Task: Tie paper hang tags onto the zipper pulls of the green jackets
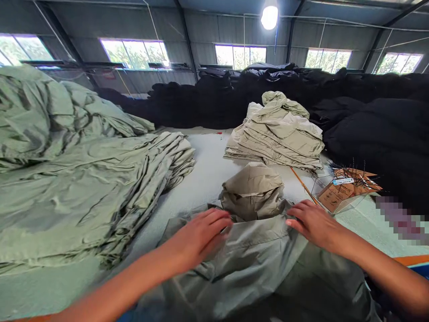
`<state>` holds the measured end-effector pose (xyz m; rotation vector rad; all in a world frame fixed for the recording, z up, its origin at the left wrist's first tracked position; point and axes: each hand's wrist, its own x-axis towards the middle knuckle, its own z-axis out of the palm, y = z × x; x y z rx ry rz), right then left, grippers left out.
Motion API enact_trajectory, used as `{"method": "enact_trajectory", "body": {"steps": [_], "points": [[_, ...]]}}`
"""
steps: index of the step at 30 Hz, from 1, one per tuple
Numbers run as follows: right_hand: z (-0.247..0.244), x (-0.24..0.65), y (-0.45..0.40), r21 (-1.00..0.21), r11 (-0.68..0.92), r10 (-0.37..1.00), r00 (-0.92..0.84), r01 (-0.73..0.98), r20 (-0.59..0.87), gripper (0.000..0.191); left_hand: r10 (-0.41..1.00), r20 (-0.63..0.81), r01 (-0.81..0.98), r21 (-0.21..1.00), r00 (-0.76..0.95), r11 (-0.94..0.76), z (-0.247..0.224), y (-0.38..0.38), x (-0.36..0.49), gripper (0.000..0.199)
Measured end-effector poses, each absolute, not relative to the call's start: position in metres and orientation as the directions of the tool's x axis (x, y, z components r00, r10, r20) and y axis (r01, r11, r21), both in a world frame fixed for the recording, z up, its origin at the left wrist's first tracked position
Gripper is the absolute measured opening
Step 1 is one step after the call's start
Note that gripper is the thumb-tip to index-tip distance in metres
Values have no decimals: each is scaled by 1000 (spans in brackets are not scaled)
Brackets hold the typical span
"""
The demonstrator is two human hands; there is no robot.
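Head view: pale tabletop [208,150] under grey-green garment [254,241], windows [240,56] beyond.

5 bright, paned windows [241,56] line a grey wall [214,31] between dark beams [185,31] as 1 lit bulb [269,17] hangs high beyond a pale white table [209,150].

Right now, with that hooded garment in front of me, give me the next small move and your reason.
I'd probably draw the garment gently taut sideways: the left hand and right hand are on either side of its hood, and the cloth below them looks creased.
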<state>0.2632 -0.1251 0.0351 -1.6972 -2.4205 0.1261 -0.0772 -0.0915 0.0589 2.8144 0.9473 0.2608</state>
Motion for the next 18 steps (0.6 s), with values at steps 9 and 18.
{"method": "enact_trajectory", "body": {"steps": [9,18], "points": [[-5,245,-75,-141,394,918,-395,908,18,46,808,134,808,65,574,-585,47,84,-27,30],[-15,264,-103,-260,485,873,-478,835,96,59,533,-6,532,81,846,-843,-16,1,-50,67]]}}
